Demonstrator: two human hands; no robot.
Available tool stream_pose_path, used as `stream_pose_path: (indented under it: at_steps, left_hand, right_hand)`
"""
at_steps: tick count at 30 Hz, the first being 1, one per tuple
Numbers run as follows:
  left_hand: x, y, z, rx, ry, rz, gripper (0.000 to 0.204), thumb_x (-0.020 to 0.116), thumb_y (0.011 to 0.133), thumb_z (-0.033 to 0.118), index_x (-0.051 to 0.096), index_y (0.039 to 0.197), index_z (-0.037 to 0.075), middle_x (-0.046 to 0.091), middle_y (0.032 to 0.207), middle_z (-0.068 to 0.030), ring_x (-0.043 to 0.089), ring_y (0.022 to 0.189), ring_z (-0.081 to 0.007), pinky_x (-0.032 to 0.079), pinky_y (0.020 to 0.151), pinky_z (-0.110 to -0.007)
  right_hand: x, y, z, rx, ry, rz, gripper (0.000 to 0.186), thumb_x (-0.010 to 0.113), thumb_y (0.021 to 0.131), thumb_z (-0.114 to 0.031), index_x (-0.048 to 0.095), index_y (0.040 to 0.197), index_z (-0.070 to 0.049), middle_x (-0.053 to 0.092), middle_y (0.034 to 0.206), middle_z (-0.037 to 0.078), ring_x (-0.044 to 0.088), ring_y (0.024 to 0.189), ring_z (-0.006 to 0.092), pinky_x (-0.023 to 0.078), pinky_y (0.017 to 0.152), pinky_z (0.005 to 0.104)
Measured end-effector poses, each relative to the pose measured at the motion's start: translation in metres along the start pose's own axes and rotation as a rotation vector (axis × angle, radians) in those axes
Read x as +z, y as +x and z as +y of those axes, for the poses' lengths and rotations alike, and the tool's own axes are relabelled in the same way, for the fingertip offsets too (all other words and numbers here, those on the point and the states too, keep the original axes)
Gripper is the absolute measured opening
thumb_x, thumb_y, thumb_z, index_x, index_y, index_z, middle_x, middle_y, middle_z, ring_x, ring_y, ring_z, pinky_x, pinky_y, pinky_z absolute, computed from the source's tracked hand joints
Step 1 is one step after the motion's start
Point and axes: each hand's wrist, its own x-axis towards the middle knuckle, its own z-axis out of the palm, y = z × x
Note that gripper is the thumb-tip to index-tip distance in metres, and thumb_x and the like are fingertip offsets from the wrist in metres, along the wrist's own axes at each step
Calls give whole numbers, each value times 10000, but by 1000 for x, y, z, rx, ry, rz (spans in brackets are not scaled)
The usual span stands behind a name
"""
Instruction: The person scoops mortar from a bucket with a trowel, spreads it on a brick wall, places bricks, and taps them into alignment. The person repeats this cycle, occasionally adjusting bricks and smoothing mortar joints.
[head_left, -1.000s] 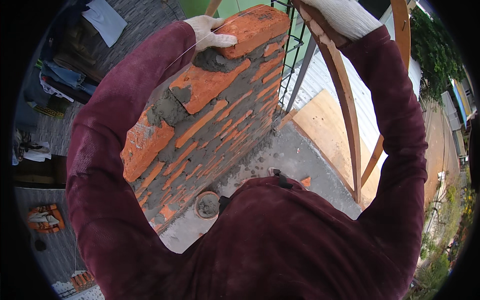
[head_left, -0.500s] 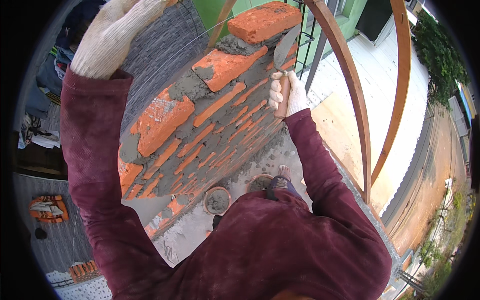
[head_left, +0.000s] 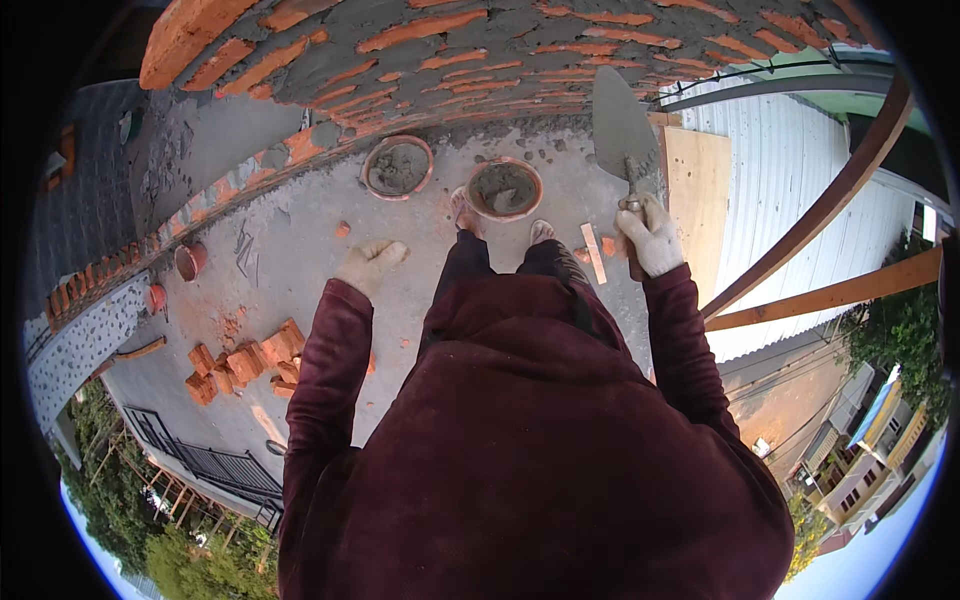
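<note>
My right hand [head_left: 650, 238], in a pale knit glove, grips a pointed masonry trowel [head_left: 618, 125] by its wooden handle. The grey blade points away from me, toward the foot of the brick wall [head_left: 480, 60]. My left hand [head_left: 370, 265], gloved as well, hangs over the floor left of my body with its fingers curled in; nothing shows in it. Two round tubs stand by my feet: one tub [head_left: 428, 180] of grey mortar to the left, another tub [head_left: 538, 195] with mortar straight ahead. Smeared mortar fills the joints between the orange bricks.
Loose bricks [head_left: 245, 362] lie in a pile on the floor at left, near a small bucket [head_left: 190, 262]. A thin wood strip [head_left: 594, 254] lies by my right foot. Curved timber poles [head_left: 830, 215] cross the right side, before white corrugated sheeting [head_left: 775, 200]. A railing [head_left: 205, 465] runs lower left.
My view has swung down and back from the wall top to the floor. My left hand has come down from above the wall; my right hand has lowered, still holding the trowel.
</note>
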Motion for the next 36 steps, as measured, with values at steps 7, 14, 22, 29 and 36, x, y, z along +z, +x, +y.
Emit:
stream_pose_path:
  at_steps: [7,14,22,29,36]
  left_hand:
    - [145,-6,-171,-359,-311,127,437,747,950,384,699,1284,105,721,1075,6,643,976,-80,493,827,-286]
    - [95,105,-241,-521,-769,490,647,750,926,463,566,1473,171,694,1178,20,647,1046,-125,479,918,-344]
    - [-59,363,-307,-415,-507,978,737,717,921,496,511,1485,67,658,1277,-145,633,1155,-260,544,946,-355]
    - [-11,387,-292,-171,-648,744,419,533,1051,444,708,997,67,648,803,-12,592,653,-143,484,574,-339]
    - [16,346,-259,-259,-1007,632,296,570,1061,324,630,950,57,472,667,34,478,541,-105,446,547,-283]
  right_hand:
    - [17,74,137,34,-1147,-379,346,695,873,-269,623,1094,-13,708,947,251,685,943,465,531,819,524]
    - [123,147,177,40,-1156,-596,249,655,897,-220,557,1024,-31,702,824,191,717,841,418,561,729,472]
    - [176,88,222,632,-630,-384,301,664,948,-218,556,1106,15,632,741,141,650,558,240,533,519,389]
    - [168,77,244,252,-953,-471,312,693,919,-213,541,1102,-11,681,858,222,681,826,471,536,700,521]
    - [261,265,217,-153,-1562,-542,255,628,933,-225,546,1066,-23,707,893,220,718,884,406,567,754,525]
